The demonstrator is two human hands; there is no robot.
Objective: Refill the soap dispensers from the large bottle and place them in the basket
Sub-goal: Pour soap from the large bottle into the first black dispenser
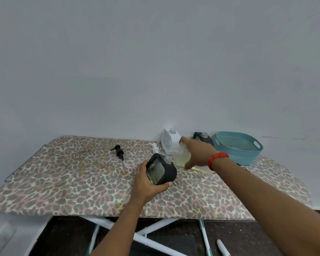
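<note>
We face a plain pale grey wall (155, 61); the leopard-print surface (63, 172) stands against it on white crossed legs (104, 223), above a dark floor (63, 237).

The left arm (118, 224) and right arm (266, 196) are bare to the near edge. A knobbly orange-red band (217, 159) circles the right wrist, just behind the right hand (198, 152).

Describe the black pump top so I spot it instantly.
On the leopard-print ironing board, look left of the left hand. The black pump lies on its side there, clear tube trailing toward the near edge. The white pump nearby is the only other loose one.
</note>
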